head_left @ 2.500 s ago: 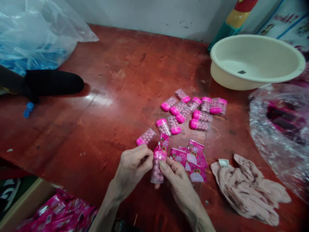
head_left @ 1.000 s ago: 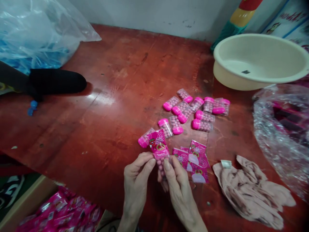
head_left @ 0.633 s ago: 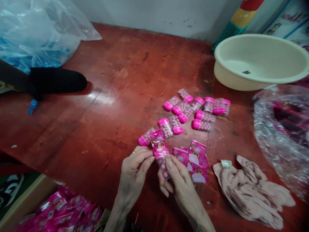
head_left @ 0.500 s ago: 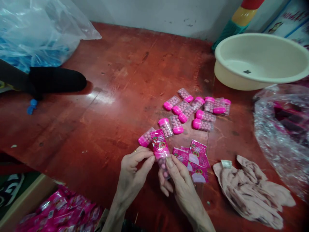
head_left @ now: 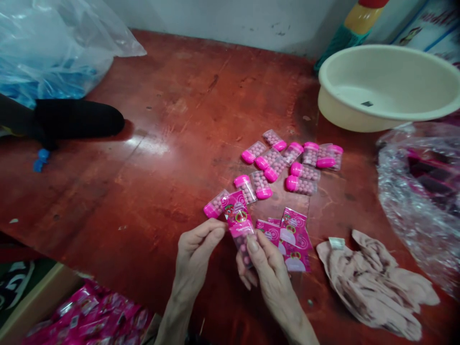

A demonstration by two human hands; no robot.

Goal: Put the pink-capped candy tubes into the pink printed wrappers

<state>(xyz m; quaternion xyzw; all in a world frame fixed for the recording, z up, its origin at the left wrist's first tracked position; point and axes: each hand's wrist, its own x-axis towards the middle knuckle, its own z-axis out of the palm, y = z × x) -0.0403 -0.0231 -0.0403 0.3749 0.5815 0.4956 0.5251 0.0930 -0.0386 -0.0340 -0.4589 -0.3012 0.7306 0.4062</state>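
Far left, a clear plastic bag (head_left: 72, 43) with blue contents is sitting on the red table (head_left: 161, 191); a black rounded object (head_left: 81, 119) is lying in front of it, a small blue piece (head_left: 40, 160) just below. Bottom left, an open box (head_left: 34, 306) is holding a heap of shiny pink packets (head_left: 97, 316).

Left hand (head_left: 196, 249) is bringing thumb and index tips close together at the left edge of a printed pink sleeve (head_left: 237, 211); can't tell if they're pinching it. A lone capped container (head_left: 216, 204) is lying just beyond those fingers. The sleeve is covering the cap end of the held container (head_left: 243, 247) and sticking out past it, away from the person. Right hand (head_left: 269, 268) is gripping that container, thumb pressing on top, fingers curling underneath; pink balls are showing through its clear body.

Beyond the hands, more pink-capped containers (head_left: 276, 167) are lying scattered, some touching. Just right of the held one, loose printed sleeves (head_left: 295, 235) are overlapping in a small pile. Further right, a crumpled beige cloth (head_left: 377, 282) is lying near the edge; behind it, a cream basin (head_left: 373, 122) is standing beside crinkled clear plastic (head_left: 398, 211) with pink inside.
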